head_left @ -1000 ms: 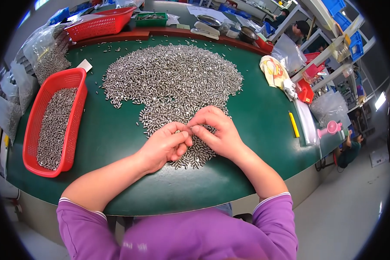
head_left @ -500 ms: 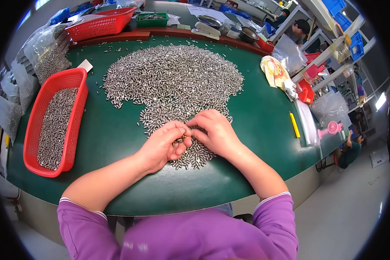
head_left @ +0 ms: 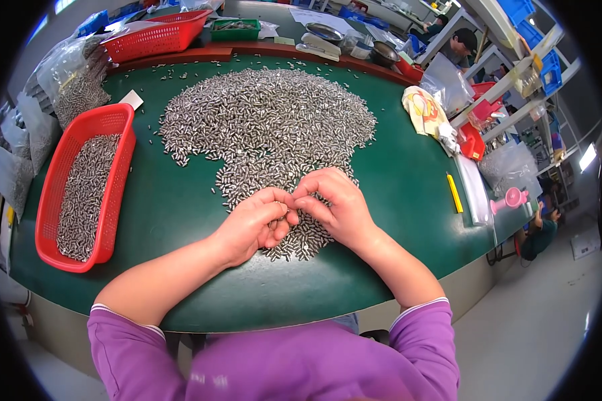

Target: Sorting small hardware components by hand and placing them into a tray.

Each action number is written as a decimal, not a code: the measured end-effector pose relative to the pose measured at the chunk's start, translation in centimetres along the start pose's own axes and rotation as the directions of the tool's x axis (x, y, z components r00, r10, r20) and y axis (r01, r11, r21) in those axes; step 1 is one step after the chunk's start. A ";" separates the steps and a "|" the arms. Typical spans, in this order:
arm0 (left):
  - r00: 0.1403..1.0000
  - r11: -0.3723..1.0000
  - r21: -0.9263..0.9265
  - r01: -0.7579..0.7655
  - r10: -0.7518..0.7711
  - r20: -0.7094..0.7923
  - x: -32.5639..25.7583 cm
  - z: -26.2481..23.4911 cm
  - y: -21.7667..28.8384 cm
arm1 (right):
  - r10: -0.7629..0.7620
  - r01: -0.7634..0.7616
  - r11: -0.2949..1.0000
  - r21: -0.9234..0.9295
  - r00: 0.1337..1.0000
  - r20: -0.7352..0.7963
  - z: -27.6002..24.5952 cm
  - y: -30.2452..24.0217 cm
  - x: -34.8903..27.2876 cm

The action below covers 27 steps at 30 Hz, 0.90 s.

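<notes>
A broad heap of small silvery metal pins (head_left: 267, 120) is spread on the green tabletop, with a narrower part reaching toward me. Over that near part my two hands meet at the fingertips. My left hand (head_left: 257, 220) is curled, palm partly up, its thumb and forefinger pinched together. My right hand (head_left: 336, 206) comes in from the other side, thumb and forefinger closed at the left fingertips. Whatever lies between the fingers is too small and too covered to make out. More pins show beneath and between the hands.
At the left stands a red perforated basket (head_left: 124, 154) partly filled with similar pins. Behind it are clear bags of pins (head_left: 80, 87). A yellow cutter (head_left: 454, 194), a plastic sleeve (head_left: 473, 190) and a pink object (head_left: 512, 199) lie at the right. A red-brown ledge (head_left: 274, 50) bounds the back.
My right hand has shifted slightly, its thumb and forefinger now more clearly pinched at the left fingertips. My left hand stays nearly in place. The heap and basket look unchanged.
</notes>
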<state>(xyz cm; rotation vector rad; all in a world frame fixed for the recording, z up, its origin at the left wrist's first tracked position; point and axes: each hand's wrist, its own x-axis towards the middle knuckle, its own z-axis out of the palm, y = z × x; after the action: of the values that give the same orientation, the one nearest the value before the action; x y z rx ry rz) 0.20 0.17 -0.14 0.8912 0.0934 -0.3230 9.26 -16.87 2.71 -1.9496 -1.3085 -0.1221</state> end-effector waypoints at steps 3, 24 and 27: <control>1.000 1.000 -0.004 0.005 -0.005 -0.009 0.0 0.1 -0.1 | -0.006 0.007 0.999 0.044 1.000 -0.027 0.8 0.3 -0.3; 0.999 1.000 0.029 -0.010 0.011 -0.053 0.0 0.3 0.0 | 0.070 -0.074 0.987 -0.141 0.997 -0.032 0.0 0.9 0.0; 0.998 1.000 0.024 0.003 -0.001 -0.066 -0.1 0.3 0.1 | 0.025 -0.002 0.982 -0.187 0.993 0.118 0.8 1.6 -0.4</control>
<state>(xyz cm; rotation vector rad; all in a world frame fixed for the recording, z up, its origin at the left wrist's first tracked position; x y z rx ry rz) 0.11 0.08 0.16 0.9256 0.1518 -0.2971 10.09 -16.93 1.12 -2.1526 -1.4040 -0.1267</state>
